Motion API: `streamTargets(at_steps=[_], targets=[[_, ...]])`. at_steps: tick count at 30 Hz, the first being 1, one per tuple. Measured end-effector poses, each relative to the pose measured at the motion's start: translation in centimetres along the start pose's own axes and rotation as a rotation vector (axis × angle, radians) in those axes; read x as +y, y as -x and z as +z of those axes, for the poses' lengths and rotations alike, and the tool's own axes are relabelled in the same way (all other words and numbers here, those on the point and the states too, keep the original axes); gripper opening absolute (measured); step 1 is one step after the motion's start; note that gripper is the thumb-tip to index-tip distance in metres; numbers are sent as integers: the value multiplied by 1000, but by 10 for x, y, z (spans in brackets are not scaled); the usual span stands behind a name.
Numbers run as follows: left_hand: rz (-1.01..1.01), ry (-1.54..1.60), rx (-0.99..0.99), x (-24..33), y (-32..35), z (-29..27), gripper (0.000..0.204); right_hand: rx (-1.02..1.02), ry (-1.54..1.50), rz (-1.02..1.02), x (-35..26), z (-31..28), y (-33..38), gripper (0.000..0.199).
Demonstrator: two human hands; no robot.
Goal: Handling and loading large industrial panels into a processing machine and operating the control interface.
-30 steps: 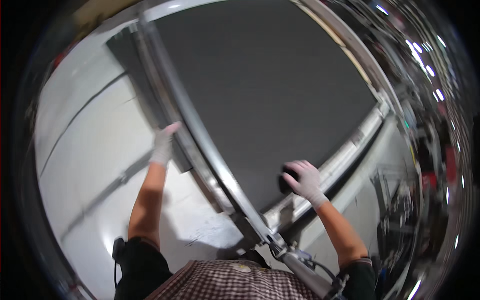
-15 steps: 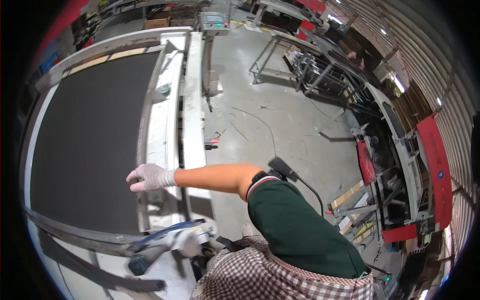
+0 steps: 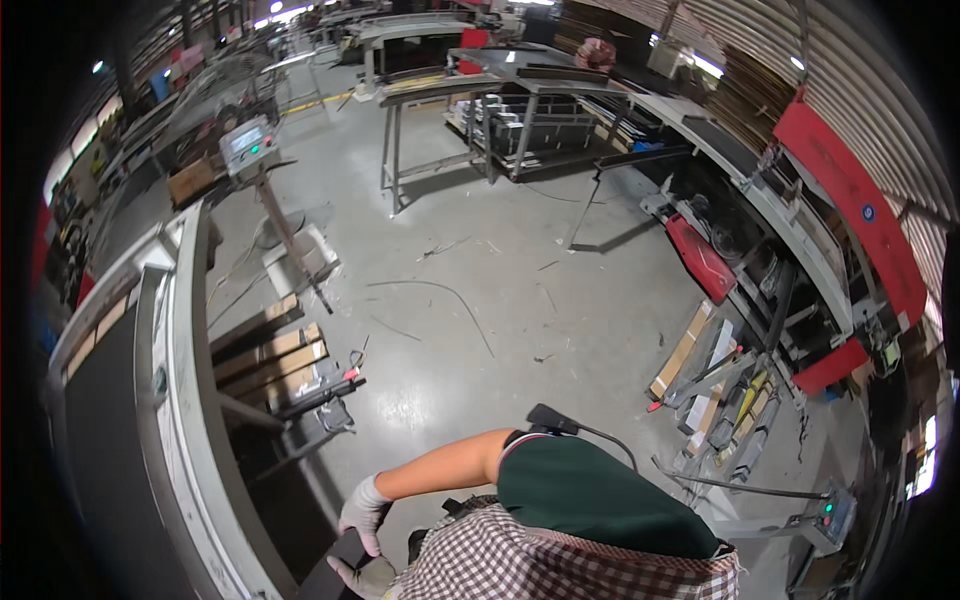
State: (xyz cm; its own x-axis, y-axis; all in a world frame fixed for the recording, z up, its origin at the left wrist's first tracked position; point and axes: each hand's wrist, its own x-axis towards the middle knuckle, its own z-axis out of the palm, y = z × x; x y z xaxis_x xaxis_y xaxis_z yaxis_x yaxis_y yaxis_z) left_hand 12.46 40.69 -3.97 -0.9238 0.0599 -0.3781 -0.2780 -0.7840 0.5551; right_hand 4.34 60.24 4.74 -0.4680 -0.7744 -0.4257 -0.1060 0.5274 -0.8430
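Observation:
My right hand (image 3: 363, 510), in a pale glove, reaches down at the lower left with its fingers curled against a black strip (image 3: 326, 578). Below it, my left hand (image 3: 366, 578), gloved as well, is partly cut off by the lower edge; its thumb and fingers close round the same strip. The two hands are close together beside my checkered apron. Most of the strip lies beyond the lower edge. To the left runs the pale frame (image 3: 185, 370) of a machine with a broad dark belt (image 3: 105, 430).
A control box on a post (image 3: 248, 148) rises beyond the machine's far end. Long cartons (image 3: 270, 362) lie beside its frame. A metal trestle (image 3: 440, 95) and tables stand ahead. Machinery with a red panel (image 3: 860, 210) fills the right. Thin offcuts litter the floor (image 3: 450, 320).
My right hand has left the edge of the dark belt and come down to the black strip beside my left hand. The view has swung right, showing more floor.

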Motion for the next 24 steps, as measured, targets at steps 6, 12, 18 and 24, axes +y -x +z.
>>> streamTargets(at_steps=[6,12,18,24], targets=[[-89,3,-98,-76,-86,89,88,112,82,77,53,-82,166,80],[-128,54,-183,-135,-204,177,88,259,-1,368,74,-163,368,88],[-238,143,-313,-217,-295,294,88,397,-165,611,105,-216,510,86],[-355,177,-489,-347,-377,465,80,689,-523,492,293,-201,594,75]])
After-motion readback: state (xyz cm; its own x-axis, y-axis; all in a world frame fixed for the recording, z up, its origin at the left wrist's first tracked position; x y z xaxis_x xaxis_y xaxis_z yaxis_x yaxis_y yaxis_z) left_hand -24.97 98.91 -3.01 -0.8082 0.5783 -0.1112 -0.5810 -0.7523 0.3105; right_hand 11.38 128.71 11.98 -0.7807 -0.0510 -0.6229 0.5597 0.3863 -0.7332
